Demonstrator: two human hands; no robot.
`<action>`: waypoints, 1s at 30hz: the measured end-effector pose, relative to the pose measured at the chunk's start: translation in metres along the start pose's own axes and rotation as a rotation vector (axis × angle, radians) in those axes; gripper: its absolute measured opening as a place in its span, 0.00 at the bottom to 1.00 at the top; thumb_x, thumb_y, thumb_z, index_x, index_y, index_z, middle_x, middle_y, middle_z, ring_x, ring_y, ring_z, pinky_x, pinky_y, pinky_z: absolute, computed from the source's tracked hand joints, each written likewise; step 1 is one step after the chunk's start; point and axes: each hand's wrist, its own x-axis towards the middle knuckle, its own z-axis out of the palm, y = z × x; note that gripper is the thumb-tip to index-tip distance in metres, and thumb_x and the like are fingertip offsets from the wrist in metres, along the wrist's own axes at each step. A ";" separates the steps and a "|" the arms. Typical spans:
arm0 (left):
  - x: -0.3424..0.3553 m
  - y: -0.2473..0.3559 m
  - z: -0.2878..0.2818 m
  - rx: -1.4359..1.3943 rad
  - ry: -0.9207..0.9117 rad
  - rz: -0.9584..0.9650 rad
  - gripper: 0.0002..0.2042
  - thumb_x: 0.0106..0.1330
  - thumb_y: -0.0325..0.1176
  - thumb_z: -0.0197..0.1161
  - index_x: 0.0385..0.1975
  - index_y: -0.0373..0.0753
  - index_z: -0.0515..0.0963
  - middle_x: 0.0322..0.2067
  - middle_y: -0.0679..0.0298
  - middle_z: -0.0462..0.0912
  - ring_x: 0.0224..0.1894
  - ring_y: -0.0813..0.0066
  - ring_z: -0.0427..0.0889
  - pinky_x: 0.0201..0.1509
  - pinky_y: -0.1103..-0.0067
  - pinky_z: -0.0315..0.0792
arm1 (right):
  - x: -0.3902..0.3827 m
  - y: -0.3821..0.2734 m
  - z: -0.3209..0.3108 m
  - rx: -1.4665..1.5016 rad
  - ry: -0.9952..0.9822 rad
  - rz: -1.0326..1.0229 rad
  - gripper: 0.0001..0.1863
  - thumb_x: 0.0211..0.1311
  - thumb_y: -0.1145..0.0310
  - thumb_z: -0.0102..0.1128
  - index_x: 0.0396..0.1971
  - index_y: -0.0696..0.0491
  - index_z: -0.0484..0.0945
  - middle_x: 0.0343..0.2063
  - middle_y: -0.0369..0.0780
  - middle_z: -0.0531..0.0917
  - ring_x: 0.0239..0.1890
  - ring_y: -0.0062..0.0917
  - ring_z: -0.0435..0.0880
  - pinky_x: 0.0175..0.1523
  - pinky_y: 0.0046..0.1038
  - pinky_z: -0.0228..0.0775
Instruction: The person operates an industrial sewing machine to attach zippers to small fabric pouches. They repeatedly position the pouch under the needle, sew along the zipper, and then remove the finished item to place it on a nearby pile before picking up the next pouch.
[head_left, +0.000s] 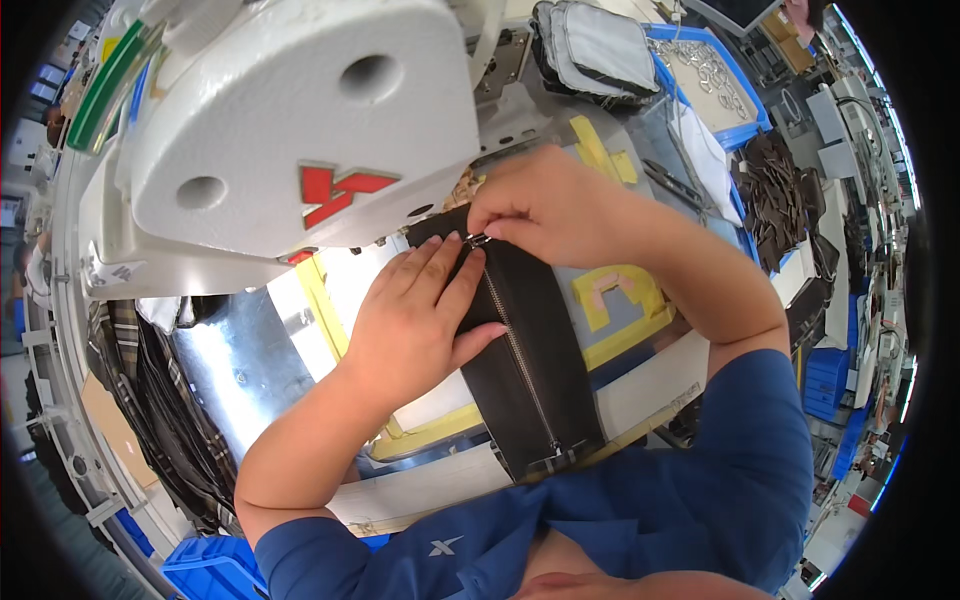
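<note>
A long black fabric strip point(545, 345) with a metal-toothed zipper point(513, 340) down its middle lies across the worktable, running toward my body. My left hand point(415, 310) rests flat on the strip's left side, fingers stretched toward its far end. At that far end my right hand point(545, 210) is closed in a pinch on a zipper pull point(478, 240). A second zipper pull point(557, 447) sits at the near end of the teeth. The strip's far edge is partly hidden under my right hand.
A white sewing machine head point(320, 110) looms at the upper left. Yellow tape point(625, 345) marks the tabletop. Stacked fabric pieces point(600, 50) and a blue tray point(715, 80) of metal rings stand at the back right. Dark cloth point(165, 400) hangs on the left, above a blue bin point(215, 568).
</note>
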 end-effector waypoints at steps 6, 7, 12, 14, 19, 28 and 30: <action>0.002 0.001 0.001 0.003 0.000 -0.047 0.38 0.61 0.55 0.76 0.63 0.31 0.80 0.61 0.45 0.83 0.63 0.44 0.82 0.70 0.57 0.73 | 0.000 0.019 0.027 -0.043 0.147 -0.120 0.07 0.64 0.74 0.67 0.40 0.58 0.89 0.37 0.47 0.88 0.41 0.47 0.88 0.48 0.42 0.81; 0.003 0.001 0.000 0.015 0.003 -0.049 0.38 0.61 0.56 0.76 0.63 0.31 0.80 0.61 0.46 0.83 0.63 0.45 0.82 0.69 0.58 0.72 | 0.000 0.021 0.028 -0.056 0.164 -0.122 0.07 0.64 0.74 0.67 0.40 0.58 0.89 0.37 0.47 0.88 0.41 0.47 0.88 0.48 0.42 0.81; 0.001 0.002 -0.002 0.045 -0.044 -0.071 0.39 0.61 0.58 0.75 0.64 0.32 0.80 0.62 0.50 0.81 0.60 0.51 0.79 0.67 0.60 0.69 | -0.004 0.021 0.031 -0.172 0.186 -0.196 0.07 0.64 0.71 0.69 0.39 0.56 0.89 0.37 0.45 0.88 0.40 0.44 0.88 0.47 0.41 0.82; 0.001 0.004 -0.001 0.048 -0.070 -0.078 0.40 0.60 0.58 0.75 0.64 0.31 0.80 0.62 0.52 0.80 0.59 0.53 0.77 0.67 0.61 0.68 | -0.005 0.026 0.034 -0.275 0.201 -0.222 0.07 0.63 0.70 0.71 0.38 0.55 0.89 0.39 0.43 0.89 0.40 0.41 0.89 0.47 0.38 0.83; 0.002 0.006 0.000 0.096 -0.093 -0.073 0.41 0.59 0.59 0.74 0.66 0.32 0.80 0.66 0.56 0.78 0.57 0.55 0.76 0.64 0.63 0.68 | 0.003 0.032 0.036 -0.363 0.193 -0.187 0.07 0.64 0.68 0.69 0.38 0.55 0.88 0.39 0.43 0.89 0.39 0.43 0.89 0.45 0.41 0.82; 0.010 0.004 -0.005 0.108 -0.118 -0.114 0.44 0.55 0.61 0.76 0.65 0.33 0.80 0.70 0.56 0.78 0.55 0.58 0.77 0.58 0.66 0.69 | 0.019 0.029 0.038 -0.337 0.232 -0.134 0.07 0.66 0.70 0.63 0.34 0.59 0.82 0.34 0.47 0.85 0.38 0.46 0.87 0.45 0.44 0.81; 0.011 0.004 -0.005 0.096 -0.118 -0.126 0.44 0.54 0.61 0.77 0.65 0.34 0.80 0.70 0.56 0.79 0.54 0.59 0.78 0.57 0.67 0.69 | 0.019 0.029 0.039 -0.312 0.251 -0.128 0.06 0.66 0.71 0.63 0.35 0.59 0.83 0.35 0.46 0.85 0.39 0.46 0.87 0.46 0.44 0.81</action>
